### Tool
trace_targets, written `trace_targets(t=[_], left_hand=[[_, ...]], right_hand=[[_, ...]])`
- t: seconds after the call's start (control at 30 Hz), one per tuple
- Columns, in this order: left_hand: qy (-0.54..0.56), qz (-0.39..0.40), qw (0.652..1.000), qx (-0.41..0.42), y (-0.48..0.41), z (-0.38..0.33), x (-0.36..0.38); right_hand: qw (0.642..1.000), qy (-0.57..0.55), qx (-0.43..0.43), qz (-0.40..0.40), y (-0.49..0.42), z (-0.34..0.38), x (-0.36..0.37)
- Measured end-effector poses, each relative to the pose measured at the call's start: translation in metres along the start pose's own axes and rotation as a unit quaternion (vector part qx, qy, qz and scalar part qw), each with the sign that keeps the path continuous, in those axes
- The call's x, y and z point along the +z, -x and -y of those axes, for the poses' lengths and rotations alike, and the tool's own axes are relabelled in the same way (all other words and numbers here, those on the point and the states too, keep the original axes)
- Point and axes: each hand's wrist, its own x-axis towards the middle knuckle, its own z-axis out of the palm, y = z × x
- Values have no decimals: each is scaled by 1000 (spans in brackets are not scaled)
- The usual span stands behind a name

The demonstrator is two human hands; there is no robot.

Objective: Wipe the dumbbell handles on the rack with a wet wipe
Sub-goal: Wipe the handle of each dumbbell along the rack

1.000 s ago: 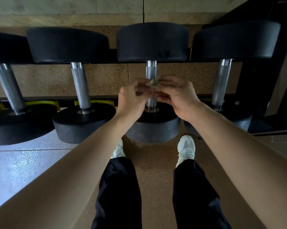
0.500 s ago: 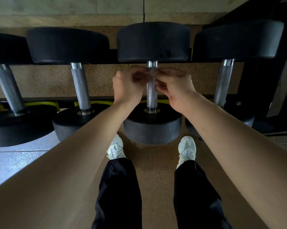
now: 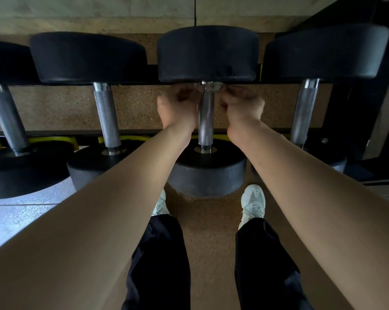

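left hand (image 3: 178,107) and right hand (image 3: 241,106) pinch blurred wipe (image 3: 210,87) on handle (image 3: 206,121).

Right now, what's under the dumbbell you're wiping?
Speckled brown floor and the toes of two white shoes show under the dumbbell. Its near weight hides the floor directly beneath it.

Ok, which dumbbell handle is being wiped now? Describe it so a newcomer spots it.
Look at the rack holding a row of black dumbbells. Four handles show; take the third handle from the left, above the white shoes. It alone has the left hand and right hand pinching a wet wipe at its far end.
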Motion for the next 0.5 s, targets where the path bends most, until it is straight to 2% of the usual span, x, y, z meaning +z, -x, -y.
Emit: trace_targets(t=[0.13,0.23,0.33,0.5], left_hand=[[19,-21,999,-23,-2,2,2],[52,-60,992,-100,-10,-3,5],[105,-24,984,-143,-14,-10,5],[145,-30,980,-131,6,-11,5]], right_hand=[[999,30,-3,13,3,-2,1],[996,54,-60,48,11,-1,13],[993,59,-90,40,14,-2,21],[1000,7,-23,-20,5,0,6]])
